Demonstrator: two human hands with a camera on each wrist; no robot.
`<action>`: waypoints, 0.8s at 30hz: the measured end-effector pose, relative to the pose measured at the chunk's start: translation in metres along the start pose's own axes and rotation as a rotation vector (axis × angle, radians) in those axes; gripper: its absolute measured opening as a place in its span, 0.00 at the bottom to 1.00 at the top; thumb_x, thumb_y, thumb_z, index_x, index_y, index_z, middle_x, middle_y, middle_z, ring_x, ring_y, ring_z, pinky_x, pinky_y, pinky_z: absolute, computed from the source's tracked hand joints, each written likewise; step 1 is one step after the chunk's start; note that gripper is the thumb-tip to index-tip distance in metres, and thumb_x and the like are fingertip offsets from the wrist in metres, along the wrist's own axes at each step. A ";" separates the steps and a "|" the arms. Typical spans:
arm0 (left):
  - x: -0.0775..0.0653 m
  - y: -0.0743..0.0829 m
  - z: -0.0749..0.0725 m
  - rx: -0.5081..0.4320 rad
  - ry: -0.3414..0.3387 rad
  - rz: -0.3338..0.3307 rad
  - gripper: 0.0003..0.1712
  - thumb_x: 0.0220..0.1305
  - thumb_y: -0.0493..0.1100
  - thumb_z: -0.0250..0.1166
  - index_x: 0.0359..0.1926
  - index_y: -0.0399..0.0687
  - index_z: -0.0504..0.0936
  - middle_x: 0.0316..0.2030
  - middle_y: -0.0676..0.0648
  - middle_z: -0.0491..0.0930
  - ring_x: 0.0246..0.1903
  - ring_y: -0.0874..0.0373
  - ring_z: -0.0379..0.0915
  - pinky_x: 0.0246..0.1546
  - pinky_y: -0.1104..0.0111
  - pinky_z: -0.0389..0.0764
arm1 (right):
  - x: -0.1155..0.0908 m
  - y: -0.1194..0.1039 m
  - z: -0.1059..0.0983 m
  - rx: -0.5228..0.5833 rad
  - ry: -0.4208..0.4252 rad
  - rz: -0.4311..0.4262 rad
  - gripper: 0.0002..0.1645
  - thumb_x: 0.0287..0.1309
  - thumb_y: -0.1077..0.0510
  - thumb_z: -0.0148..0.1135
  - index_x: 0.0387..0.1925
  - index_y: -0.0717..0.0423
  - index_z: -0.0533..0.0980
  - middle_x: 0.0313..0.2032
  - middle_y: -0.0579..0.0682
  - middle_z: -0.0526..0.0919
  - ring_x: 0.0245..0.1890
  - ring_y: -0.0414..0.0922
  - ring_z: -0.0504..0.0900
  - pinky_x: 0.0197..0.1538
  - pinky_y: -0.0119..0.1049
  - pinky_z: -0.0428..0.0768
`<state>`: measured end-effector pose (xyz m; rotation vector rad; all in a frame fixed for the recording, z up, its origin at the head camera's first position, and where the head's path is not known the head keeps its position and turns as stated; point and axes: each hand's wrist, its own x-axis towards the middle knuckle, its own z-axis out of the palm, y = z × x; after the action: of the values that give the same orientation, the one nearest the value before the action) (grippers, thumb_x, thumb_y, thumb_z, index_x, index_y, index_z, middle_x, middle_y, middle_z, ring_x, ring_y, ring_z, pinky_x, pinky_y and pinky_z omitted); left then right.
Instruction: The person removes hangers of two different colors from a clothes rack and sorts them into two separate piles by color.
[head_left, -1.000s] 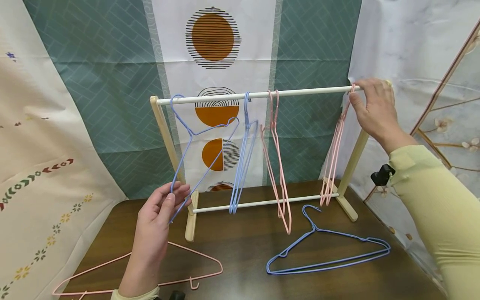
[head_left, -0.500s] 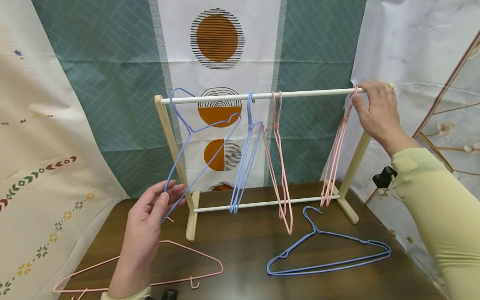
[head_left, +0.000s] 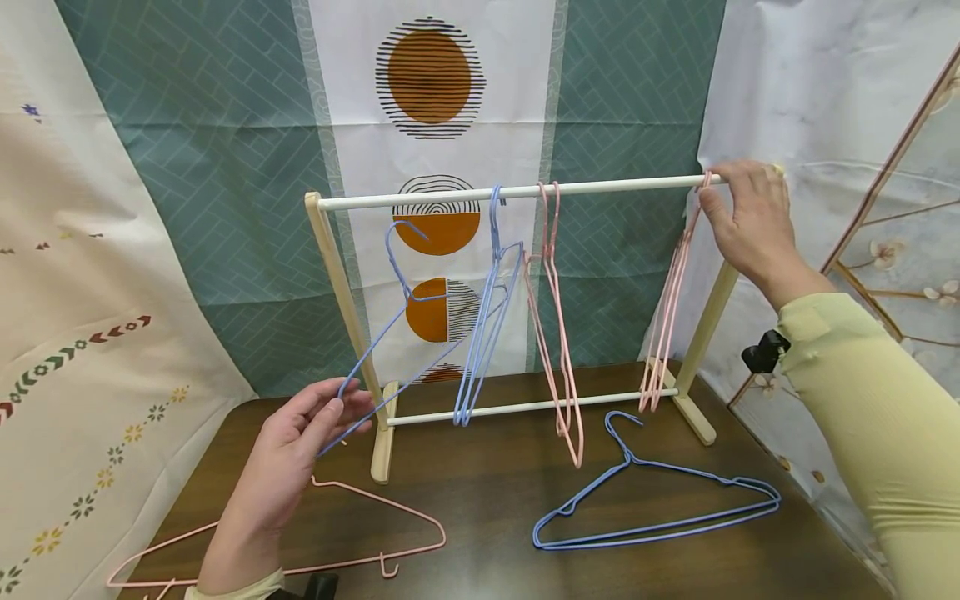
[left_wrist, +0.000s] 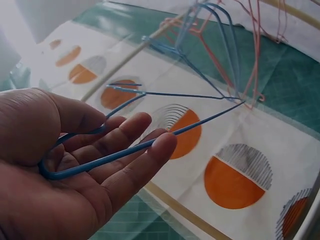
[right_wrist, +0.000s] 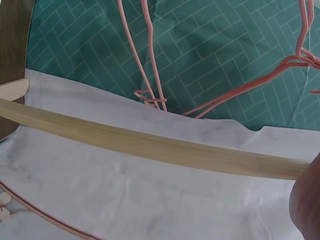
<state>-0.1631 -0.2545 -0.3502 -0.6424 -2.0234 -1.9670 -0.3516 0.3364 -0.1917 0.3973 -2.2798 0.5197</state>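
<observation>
My left hand (head_left: 281,450) pinches one lower corner of a blue wire hanger (head_left: 372,348) between thumb and fingers. That hanger tilts away from me, its hook in front of the backdrop and below the white rail (head_left: 637,184), off it. In the left wrist view the hanger's wire (left_wrist: 107,159) crosses the fingers, its far end beside other blue hangers. My right hand (head_left: 753,221) grips the right end of the rail, thumb in front, close to several pink hangers (head_left: 684,242) hung there. The right wrist view shows only a bit of this hand (right_wrist: 307,200).
More blue hangers (head_left: 495,233) and pink hangers (head_left: 550,246) hang mid-rail. On the brown table (head_left: 480,500) lie blue hangers (head_left: 628,454) at right and a pink hanger (head_left: 405,508) at left, partly behind my left forearm. A wooden post (head_left: 337,287) supports the rail's left end.
The blue hanger's hook was over the rail's left end; it has lifted off, then dropped below the rail and moved right. My left hand shifted slightly left and down; the right hand stays put.
</observation>
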 end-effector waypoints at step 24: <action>0.020 -0.083 0.040 -0.104 -0.207 -0.351 0.21 0.88 0.39 0.56 0.68 0.25 0.73 0.55 0.33 0.87 0.54 0.45 0.90 0.58 0.50 0.87 | 0.000 0.001 0.000 -0.003 0.008 -0.002 0.33 0.89 0.39 0.44 0.75 0.59 0.67 0.74 0.67 0.65 0.79 0.67 0.55 0.84 0.58 0.43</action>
<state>-0.2142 -0.2115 -0.4164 -0.5636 -2.3010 -2.2989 -0.3524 0.3376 -0.1921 0.3956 -2.2724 0.5156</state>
